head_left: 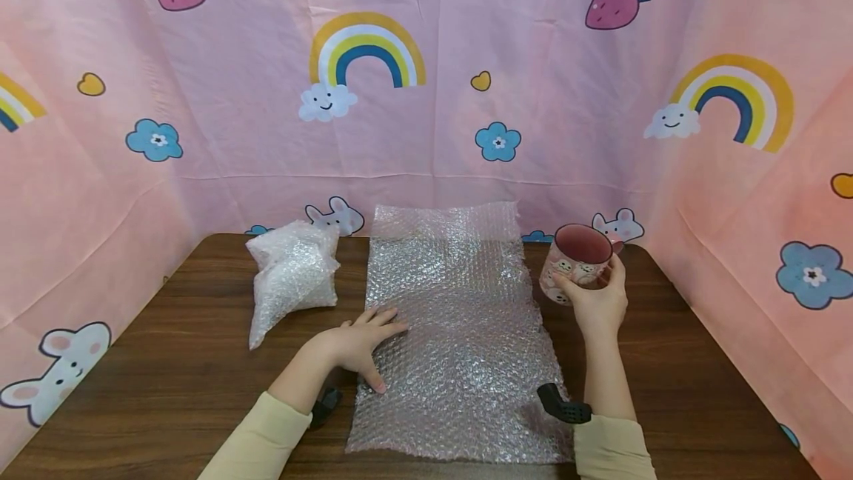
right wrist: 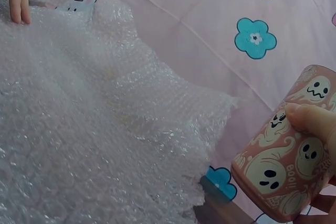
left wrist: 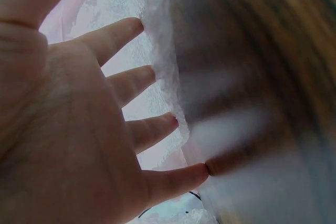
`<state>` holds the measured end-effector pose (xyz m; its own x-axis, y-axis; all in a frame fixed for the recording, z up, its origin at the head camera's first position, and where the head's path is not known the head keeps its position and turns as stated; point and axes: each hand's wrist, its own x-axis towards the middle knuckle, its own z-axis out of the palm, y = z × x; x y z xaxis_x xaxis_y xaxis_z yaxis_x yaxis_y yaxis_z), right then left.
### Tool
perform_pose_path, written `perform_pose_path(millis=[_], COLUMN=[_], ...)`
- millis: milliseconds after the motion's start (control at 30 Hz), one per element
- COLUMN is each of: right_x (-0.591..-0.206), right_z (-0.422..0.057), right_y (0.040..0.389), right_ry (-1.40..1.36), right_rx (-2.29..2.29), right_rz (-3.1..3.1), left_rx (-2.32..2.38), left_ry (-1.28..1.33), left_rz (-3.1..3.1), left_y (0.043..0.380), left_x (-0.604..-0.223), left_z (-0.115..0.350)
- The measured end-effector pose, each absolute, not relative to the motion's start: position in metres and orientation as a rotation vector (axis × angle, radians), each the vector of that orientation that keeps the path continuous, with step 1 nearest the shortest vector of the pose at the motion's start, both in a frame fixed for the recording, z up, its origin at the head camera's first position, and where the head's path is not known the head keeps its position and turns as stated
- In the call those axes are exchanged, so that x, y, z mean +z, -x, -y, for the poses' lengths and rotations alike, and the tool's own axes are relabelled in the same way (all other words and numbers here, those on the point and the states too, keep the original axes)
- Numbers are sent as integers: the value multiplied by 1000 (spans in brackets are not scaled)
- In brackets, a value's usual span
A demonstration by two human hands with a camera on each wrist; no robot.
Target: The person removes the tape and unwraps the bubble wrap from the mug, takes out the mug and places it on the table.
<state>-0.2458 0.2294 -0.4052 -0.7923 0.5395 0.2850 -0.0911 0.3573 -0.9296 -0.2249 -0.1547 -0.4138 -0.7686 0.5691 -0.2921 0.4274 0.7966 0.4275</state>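
A sheet of bubble wrap [head_left: 460,347] lies spread lengthwise on the table, its far end reaching up against the backdrop. My left hand [head_left: 363,343], fingers spread and straight, rests on its left edge; the left wrist view shows the fingertips right at that edge. At the right, my right hand [head_left: 598,301] grips a pink mug [head_left: 556,276] with white ghost faces, a darker pink inside and its rim upward. The right wrist view shows the thumb pressed on the ghost-patterned side of the mug [right wrist: 273,174], which looks tilted there.
A bundle of bubble wrap [head_left: 296,269] sits at the back left of the table; its contents are hidden. Dark wood tabletop [head_left: 166,361] shows on both sides of the sheet. A pink patterned cloth [head_left: 460,147] stands round the back and sides.
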Motion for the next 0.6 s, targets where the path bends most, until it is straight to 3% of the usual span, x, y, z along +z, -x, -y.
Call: perform_pose_path(millis=[600], right_x=[-416], right_z=[-247], right_y=[246], right_ry=[495], right_rx=[1493], right_rz=[2053], left_rx=[486], left_ry=[-732], left_rz=[-2565], left_y=[225], left_x=[-415], left_z=[155])
